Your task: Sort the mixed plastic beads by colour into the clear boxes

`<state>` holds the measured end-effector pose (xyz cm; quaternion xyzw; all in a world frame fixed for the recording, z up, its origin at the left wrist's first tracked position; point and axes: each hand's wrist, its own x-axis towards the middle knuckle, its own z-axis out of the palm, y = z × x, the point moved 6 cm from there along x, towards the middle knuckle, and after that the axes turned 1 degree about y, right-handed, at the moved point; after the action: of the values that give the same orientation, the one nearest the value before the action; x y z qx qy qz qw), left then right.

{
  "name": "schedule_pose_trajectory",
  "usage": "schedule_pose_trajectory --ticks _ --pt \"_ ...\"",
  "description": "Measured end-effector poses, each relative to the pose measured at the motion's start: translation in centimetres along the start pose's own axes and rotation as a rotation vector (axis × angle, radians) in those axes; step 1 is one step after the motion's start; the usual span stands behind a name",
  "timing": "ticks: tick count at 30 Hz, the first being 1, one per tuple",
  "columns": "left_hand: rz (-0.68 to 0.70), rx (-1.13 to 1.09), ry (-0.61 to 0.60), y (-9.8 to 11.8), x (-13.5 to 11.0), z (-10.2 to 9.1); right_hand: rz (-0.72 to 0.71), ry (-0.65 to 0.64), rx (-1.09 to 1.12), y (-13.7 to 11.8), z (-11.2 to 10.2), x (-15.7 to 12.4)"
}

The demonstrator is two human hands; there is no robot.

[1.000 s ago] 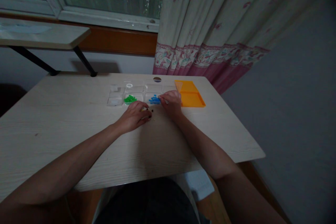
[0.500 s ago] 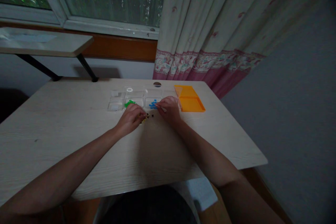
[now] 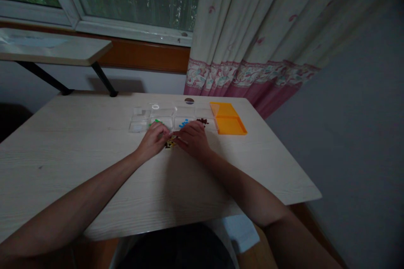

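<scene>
A small pile of mixed yellow and dark pieces [image 3: 169, 143] lies on the table between my two hands. At its left edge is my left hand [image 3: 153, 139], thumb and fingers drawn together; whatever they pinch is too small to make out. My right hand [image 3: 194, 138] reaches over the pile's right side with its fingertips pressed together close to the left ones, and their contents are hidden. Just behind the hands are green pieces [image 3: 157, 122], blue pieces [image 3: 183, 123] and dark brown pieces [image 3: 202, 122], in separate clear boxes, partly covered by my fingers.
Clear lidded boxes [image 3: 162, 111] stand open in a row, the leftmost box [image 3: 139, 127] at their end. An open orange box [image 3: 232, 126] adjoins on the right. A round dark disc [image 3: 189, 101] lies behind. A raised shelf [image 3: 57, 48] overhangs the table's back left.
My right hand has moved left and nearer, from the boxes to the pile, uncovering the dark brown pieces. My left hand has shifted slightly, and more of the pile shows.
</scene>
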<state>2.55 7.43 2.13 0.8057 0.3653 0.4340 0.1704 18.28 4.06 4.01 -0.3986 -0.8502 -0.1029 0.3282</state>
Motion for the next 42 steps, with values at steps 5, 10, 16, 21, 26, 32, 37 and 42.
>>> schedule_pose_trajectory --ticks 5,10,16,21,26,32,37,42 --pt "0.020 -0.016 -0.040 -0.2 -0.1 0.3 -0.036 0.022 -0.001 -0.4 -0.1 -0.1" --pt "0.023 -0.028 -0.061 -0.1 -0.1 0.3 -0.032 -0.011 0.015 -0.7 0.0 0.1" --pt "-0.008 -0.023 -0.060 0.2 0.0 0.2 -0.060 -0.004 0.029 -0.9 -0.2 0.1" --pt "0.003 -0.008 -0.094 0.3 0.1 0.3 -0.060 0.012 0.026 -0.6 0.1 -0.1" --pt "0.063 0.007 -0.148 1.0 0.2 0.5 -0.046 0.033 0.052 -0.4 0.5 -0.2" --pt "0.070 0.059 -0.134 1.5 0.1 0.3 0.100 0.032 0.013 3.0 0.0 -0.1" --pt "0.066 0.045 -0.101 1.4 0.1 0.1 0.511 0.137 -0.184 9.9 -1.9 -1.4" --pt "0.074 0.044 -0.100 1.5 0.2 0.0 0.631 0.042 -0.242 12.1 -1.4 -2.2"
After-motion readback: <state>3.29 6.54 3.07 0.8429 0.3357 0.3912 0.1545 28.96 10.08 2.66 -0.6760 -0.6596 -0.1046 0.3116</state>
